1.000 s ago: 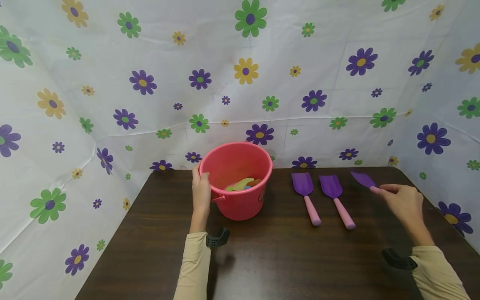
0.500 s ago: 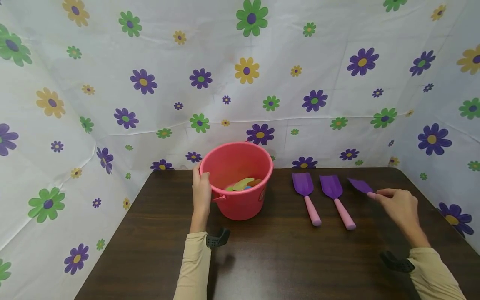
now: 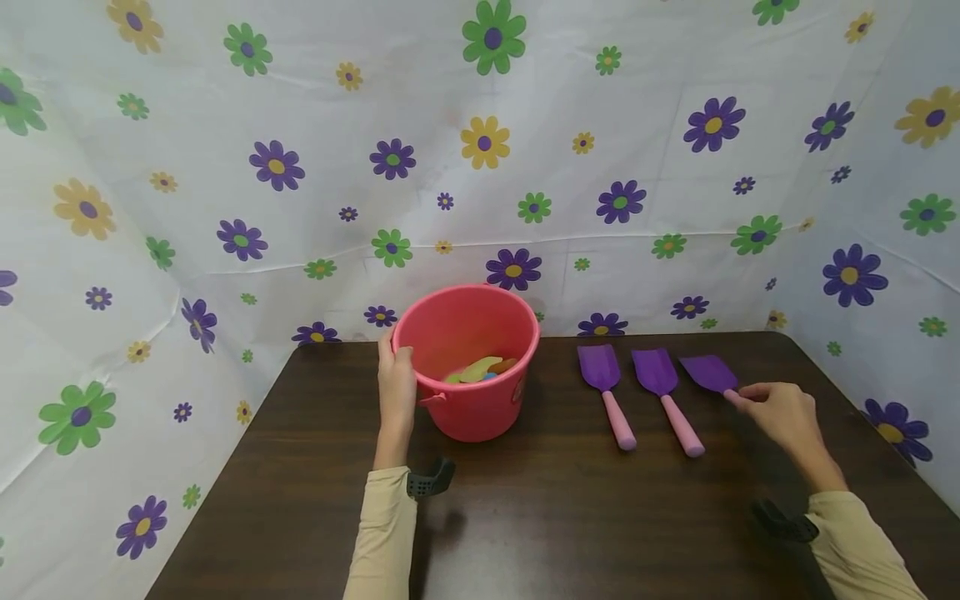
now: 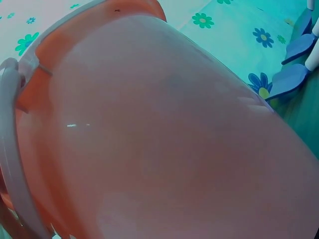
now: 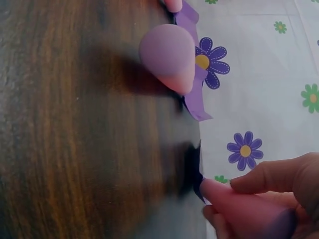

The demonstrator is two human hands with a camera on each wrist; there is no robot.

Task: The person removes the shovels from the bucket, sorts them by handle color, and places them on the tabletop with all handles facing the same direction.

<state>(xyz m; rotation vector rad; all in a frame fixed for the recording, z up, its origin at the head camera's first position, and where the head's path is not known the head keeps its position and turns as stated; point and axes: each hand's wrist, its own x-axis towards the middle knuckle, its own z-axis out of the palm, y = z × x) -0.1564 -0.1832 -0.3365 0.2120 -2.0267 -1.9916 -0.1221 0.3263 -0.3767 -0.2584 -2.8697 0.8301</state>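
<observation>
Flower-printed sheeting [image 3: 420, 83] hangs behind a dark wooden table [image 3: 585, 517]. At left, the left hand [image 3: 395, 383] holds the rim of a pink bucket [image 3: 480, 418], fingers curled over its edge; coloured pieces [image 3: 477, 369] lie inside, too hidden to name for certain. Rightward, a first scoop [image 3: 600, 367] and a second scoop [image 3: 656, 372], purple with pink handles, lie side by side. Farthest right, the right hand [image 3: 785, 414] pinches a third scoop [image 3: 708, 372] by its handle, thumb and fingers closed tight.

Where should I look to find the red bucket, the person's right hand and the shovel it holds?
Red bucket [image 3: 471, 410]: head view, outer front wall.
Right hand [image 3: 785, 417]: head view, back of the hand.
Held shovel [image 3: 709, 373]: head view, purple blade.
</observation>
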